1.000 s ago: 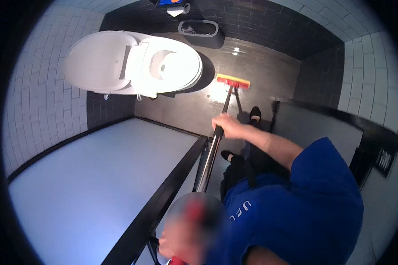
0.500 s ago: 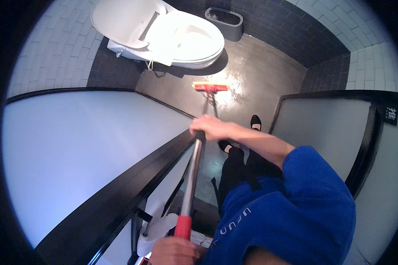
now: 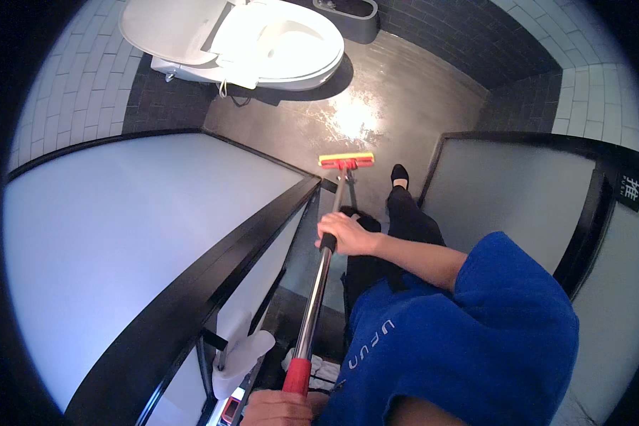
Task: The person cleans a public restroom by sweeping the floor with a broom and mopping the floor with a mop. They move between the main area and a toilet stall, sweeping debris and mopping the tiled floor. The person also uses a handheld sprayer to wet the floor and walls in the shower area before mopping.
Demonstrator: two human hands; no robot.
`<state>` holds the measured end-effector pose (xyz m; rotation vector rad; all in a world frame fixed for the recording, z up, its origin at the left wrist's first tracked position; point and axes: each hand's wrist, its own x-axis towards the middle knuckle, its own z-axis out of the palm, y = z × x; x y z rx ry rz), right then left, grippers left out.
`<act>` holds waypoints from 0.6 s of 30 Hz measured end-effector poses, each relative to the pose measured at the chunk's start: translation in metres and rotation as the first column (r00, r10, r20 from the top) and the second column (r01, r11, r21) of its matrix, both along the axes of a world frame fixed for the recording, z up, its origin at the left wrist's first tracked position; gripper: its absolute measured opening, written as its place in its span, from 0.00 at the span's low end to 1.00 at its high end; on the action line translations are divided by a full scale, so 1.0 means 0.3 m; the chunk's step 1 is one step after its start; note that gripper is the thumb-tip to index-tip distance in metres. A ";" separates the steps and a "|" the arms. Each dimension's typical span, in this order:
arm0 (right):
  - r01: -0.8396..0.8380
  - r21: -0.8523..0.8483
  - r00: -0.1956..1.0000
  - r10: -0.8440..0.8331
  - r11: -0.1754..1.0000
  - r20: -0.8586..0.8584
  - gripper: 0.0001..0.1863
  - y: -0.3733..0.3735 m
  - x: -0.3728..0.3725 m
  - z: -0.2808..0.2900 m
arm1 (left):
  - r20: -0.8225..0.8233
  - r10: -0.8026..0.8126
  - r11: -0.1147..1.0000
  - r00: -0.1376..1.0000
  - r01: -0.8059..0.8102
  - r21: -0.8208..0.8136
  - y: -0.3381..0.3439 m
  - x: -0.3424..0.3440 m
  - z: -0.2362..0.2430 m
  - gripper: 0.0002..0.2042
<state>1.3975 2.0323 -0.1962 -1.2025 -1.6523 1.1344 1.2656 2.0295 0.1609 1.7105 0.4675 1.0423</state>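
A sponge mop [image 3: 314, 302] with a silver pole slants across the middle, its red head and yellow strip resting on the grey floor close to my black shoes. Fingers of my right hand [image 3: 349, 234] wrap around the pole at its black collar. At the lower edge my left hand [image 3: 277, 408] grips the red handle end; part of that hand is cut off by the picture's rim. Light glares off wet-looking patches on the floor [image 3: 397, 92] beyond the mop head.
A white toilet [image 3: 319, 42] with its lid raised stands at the far left, beside a grey bin [image 3: 362, 28]. A black-framed frosted panel [image 3: 142, 234] borders the left. Another frosted panel [image 3: 511, 188] stands at the right. A white curved fixture [image 3: 241, 362] is near my left hand.
The mop head has drawn back from the toilet toward my feet. My right hand has moved nearer my body with the pole, and my left hand keeps its grip. The view has shifted slightly.
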 end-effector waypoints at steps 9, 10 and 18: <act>0.126 0.242 0.979 -0.161 0.962 0.129 0.09 -0.040 0.094 0.117 | 0.119 -0.244 0.967 0.962 0.251 -0.040 0.043 -0.080 -0.049 0.13; 0.179 0.265 0.972 -0.211 0.948 0.099 0.09 -0.030 0.105 0.134 | 0.113 -0.220 0.973 0.969 0.226 -0.043 0.025 -0.112 -0.077 0.12; 0.535 0.111 0.783 -0.541 0.838 0.307 0.12 -0.209 0.110 -0.222 | -0.009 -0.170 0.963 0.985 0.164 -0.212 -0.135 -0.283 -0.396 0.07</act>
